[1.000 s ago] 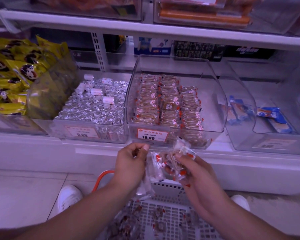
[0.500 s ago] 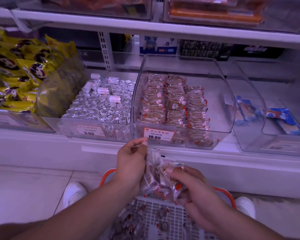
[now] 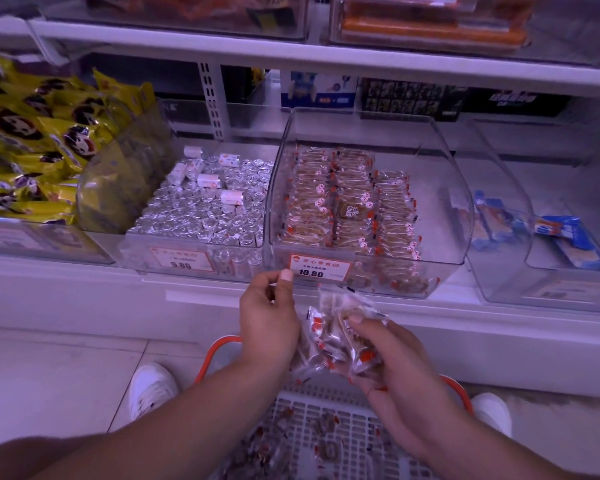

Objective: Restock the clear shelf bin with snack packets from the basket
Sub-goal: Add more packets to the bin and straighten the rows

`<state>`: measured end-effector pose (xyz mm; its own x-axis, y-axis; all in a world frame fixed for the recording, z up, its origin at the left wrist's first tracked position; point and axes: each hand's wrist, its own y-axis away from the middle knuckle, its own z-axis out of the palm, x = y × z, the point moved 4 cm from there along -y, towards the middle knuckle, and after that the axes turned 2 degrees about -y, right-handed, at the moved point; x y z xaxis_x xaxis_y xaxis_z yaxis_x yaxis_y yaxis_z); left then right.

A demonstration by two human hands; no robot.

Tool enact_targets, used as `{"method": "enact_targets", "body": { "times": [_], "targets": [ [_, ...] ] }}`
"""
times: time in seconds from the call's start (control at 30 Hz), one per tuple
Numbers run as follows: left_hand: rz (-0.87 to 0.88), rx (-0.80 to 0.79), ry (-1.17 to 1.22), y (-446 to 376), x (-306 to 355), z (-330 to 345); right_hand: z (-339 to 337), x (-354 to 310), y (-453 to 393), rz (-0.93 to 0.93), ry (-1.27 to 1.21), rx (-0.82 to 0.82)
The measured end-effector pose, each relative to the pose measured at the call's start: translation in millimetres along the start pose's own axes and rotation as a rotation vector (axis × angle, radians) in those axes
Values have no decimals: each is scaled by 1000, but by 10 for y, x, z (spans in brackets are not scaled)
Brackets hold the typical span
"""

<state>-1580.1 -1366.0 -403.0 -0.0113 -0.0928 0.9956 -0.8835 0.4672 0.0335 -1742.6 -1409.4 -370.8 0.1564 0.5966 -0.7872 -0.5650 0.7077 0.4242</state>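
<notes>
**Packets lifted closer to the bin front**

Since a second ago both hands have risen from just above the basket toward the price label, and the bundle now sits a little higher. The snack packets (image 3: 340,336) hang in a loose cluster between the hands, below the clear shelf bin (image 3: 371,133) at its 6 o'clock. The right hand (image 3: 400,372) cups and grips the bundle, thumb pressed on the top packet. The left hand (image 3: 269,318), at the bundle's 9 o'clock, has its fingers curled, thumb tip raised against the red price label (image 3: 321,268); whether it pinches a packet cannot be told. More packets fill the bin in neat rows. The white basket (image 3: 329,414) with orange handles lies at 6 o'clock, a few packets inside. At the bin's 9 o'clock is a bin of silver rolls (image 3: 208,209), then yellow bags (image 3: 32,147). White shoes (image 3: 151,386) stand on the floor.
</notes>
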Motion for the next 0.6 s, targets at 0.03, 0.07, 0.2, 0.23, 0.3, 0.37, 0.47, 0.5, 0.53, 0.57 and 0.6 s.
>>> {"method": "enact_targets", "body": {
  "times": [0.03,0.07,0.2,0.23,0.3,0.37,0.47,0.5,0.53,0.57,0.6],
  "targets": [
    [19,-2,-19,-13,13,6,-21,-20,-20,-16,9,44],
    [31,-7,-31,-31,17,8,-56,-57,-48,-35,-2,86],
    [4,5,-76,-40,-43,22,-109,-126,-80,-15,-14,35],
    [-23,9,-66,-5,-64,40,-66,-76,-51,13,32,-8],
    [-117,10,-12,95,-83,98,17,60,21,44,91,-40],
    [-311,52,117,165,-111,127,63,142,67,24,69,-16],
    [-573,45,424,234,24,147,27,88,31,-2,-15,47],
    [-561,5,497,255,104,147,-3,48,-2,-2,-44,80],
    [-506,-54,517,286,191,151,-25,10,-33,3,-74,100],
    [-408,-122,452,329,254,151,-32,-26,-53,9,-104,95],
    [-298,-193,346,388,307,151,-21,-54,-62,18,-134,70]
  ]
}}
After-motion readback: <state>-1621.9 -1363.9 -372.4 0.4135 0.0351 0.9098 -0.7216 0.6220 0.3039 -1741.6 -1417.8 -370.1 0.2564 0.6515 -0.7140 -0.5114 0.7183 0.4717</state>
